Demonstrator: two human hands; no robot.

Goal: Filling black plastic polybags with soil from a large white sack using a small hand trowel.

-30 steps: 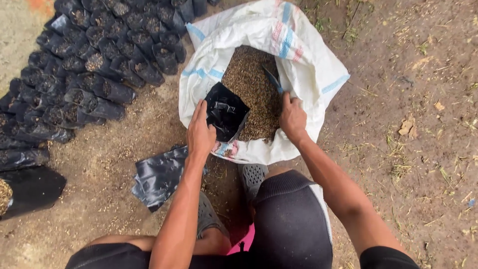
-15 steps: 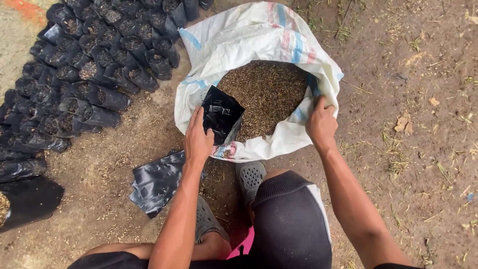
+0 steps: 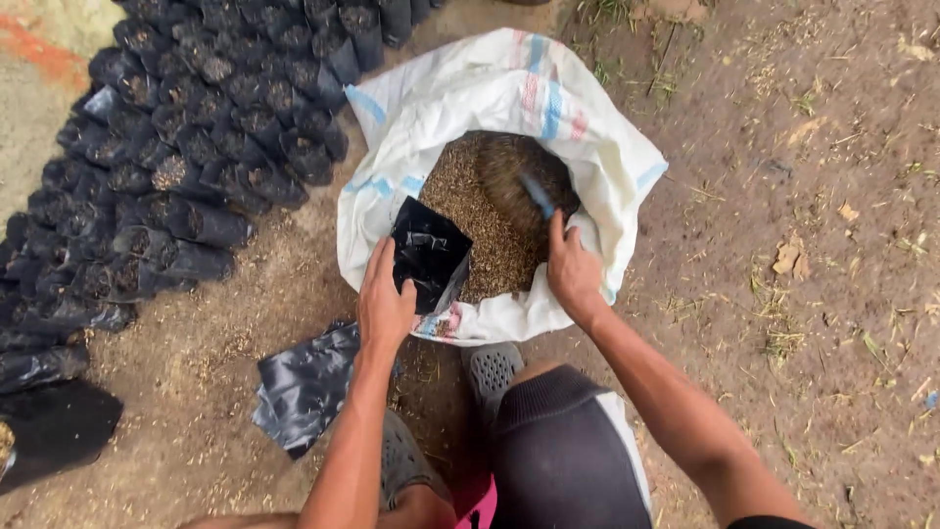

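One small black plastic bag (image 3: 429, 251), held open at the near rim of the sack, mouth tilted toward the filling. Gripped along its lower left edge by the left hand (image 3: 384, 306), fingers closed on the plastic. One white woven sack (image 3: 470, 98) with blue and red stripes, lying open on the dirt ground (image 3: 803, 294), half full of brown husk-like mix (image 3: 480, 211). Right hand (image 3: 572, 272) just right of the black bag, at the sack's near-right rim, closed around a blue-handled tool (image 3: 537, 194) whose blade is blurred and buried in the mix; kind of tool not clear. Black bag between the two hands, touching the left, slightly apart from the right. One pile of empty black bags (image 3: 305, 387) on the ground under the left forearm, count within it not clear. Dozens of filled black bags (image 3: 196, 147) packed in rows at upper left, too many to count exactly. One grey perforated shoe (image 3: 494, 370) below the sack, beside a knee in dark shorts (image 3: 563, 451).
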